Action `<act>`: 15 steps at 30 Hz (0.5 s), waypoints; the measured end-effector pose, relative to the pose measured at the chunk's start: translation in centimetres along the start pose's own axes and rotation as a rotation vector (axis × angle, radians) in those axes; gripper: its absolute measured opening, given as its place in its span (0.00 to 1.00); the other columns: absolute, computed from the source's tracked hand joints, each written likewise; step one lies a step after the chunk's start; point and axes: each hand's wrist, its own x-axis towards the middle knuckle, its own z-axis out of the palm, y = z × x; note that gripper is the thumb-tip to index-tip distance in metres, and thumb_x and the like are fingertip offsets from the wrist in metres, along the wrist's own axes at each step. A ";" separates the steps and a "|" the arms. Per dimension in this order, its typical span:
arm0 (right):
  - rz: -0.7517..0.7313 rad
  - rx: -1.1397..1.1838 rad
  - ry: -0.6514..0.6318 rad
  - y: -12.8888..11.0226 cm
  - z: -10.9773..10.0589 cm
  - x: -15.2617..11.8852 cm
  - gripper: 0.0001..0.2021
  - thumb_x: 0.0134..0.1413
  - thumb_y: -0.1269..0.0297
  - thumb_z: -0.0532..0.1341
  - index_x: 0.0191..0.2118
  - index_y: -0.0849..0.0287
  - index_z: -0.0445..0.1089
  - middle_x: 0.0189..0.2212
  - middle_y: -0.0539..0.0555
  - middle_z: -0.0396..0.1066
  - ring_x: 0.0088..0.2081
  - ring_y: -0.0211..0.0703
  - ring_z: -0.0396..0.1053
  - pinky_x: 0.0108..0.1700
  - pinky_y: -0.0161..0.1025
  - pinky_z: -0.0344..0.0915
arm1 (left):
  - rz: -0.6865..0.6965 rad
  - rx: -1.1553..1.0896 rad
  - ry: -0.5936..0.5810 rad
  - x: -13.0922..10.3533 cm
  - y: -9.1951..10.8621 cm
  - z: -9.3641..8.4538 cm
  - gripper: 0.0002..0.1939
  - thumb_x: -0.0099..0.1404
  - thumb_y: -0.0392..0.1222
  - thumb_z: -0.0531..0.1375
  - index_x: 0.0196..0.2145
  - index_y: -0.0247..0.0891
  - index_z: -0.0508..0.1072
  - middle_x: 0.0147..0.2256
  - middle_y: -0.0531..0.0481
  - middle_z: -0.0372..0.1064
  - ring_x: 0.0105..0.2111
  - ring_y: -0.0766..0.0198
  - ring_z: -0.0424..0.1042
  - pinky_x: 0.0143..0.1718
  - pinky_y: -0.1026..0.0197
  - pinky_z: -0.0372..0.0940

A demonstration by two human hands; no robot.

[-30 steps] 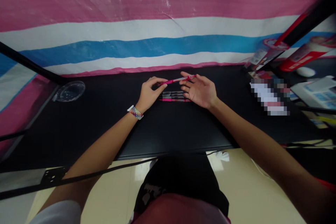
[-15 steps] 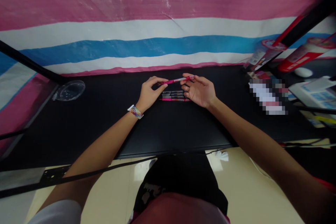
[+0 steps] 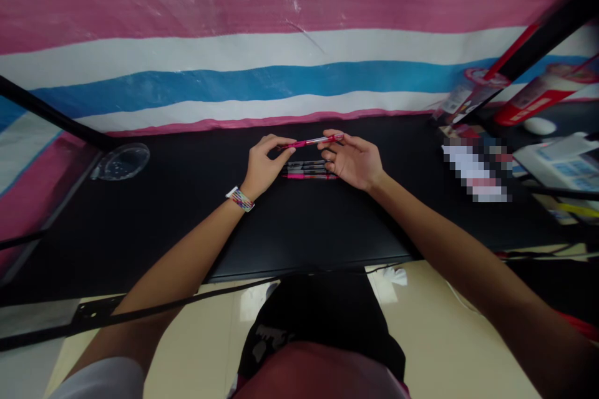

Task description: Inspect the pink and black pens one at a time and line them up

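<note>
A red pen [image 3: 312, 141] with a clear barrel is held level above the black table by both hands. My left hand [image 3: 266, 164] pinches its left end between thumb and fingers; a patterned band circles that wrist. The pen's right end rests in the fingers of my right hand [image 3: 358, 161], the palm partly turned up. Just below, several dark pens [image 3: 305, 167] lie side by side on the table between the hands. Nearest me in that row is another red pen [image 3: 299, 176]. Some ends of the row are hidden by my fingers.
A clear plastic lid [image 3: 124, 162] lies at the left of the black table [image 3: 309, 224]. At the right stand two drink cups [image 3: 472, 96] with straws, near a white mouse [image 3: 540, 126], a blurred-out item [image 3: 475, 171] and packaging [image 3: 561, 165]. A striped sheet [image 3: 262, 84] hangs behind.
The whole view has shifted very slightly. Both hands keep the red pen in nearly the same place and pose; the row of pens is unchanged.
</note>
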 end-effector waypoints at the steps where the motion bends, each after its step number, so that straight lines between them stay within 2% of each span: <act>1: -0.004 -0.024 0.003 0.0 0.0 0.0 0.19 0.66 0.48 0.63 0.56 0.51 0.79 0.49 0.58 0.82 0.44 0.49 0.77 0.41 0.43 0.77 | -0.003 0.004 -0.005 0.0 0.0 0.0 0.06 0.74 0.41 0.70 0.47 0.47 0.87 0.43 0.48 0.85 0.44 0.55 0.81 0.50 0.49 0.74; 9: -0.027 -0.151 0.000 -0.1 -0.1 0.1 0.23 0.67 0.44 0.62 0.59 0.50 0.78 0.52 0.58 0.82 0.45 0.51 0.78 0.45 0.47 0.79 | -0.005 -0.012 0.003 0.0 0.0 0.1 0.06 0.73 0.40 0.70 0.47 0.47 0.87 0.43 0.49 0.84 0.44 0.56 0.81 0.50 0.50 0.74; 15: -0.036 -0.086 -0.002 0.0 0.1 0.0 0.20 0.69 0.46 0.62 0.58 0.49 0.78 0.48 0.56 0.82 0.42 0.48 0.77 0.46 0.46 0.79 | 0.008 -0.020 0.008 0.0 0.0 0.1 0.07 0.73 0.39 0.71 0.47 0.46 0.87 0.42 0.49 0.84 0.43 0.56 0.80 0.50 0.50 0.74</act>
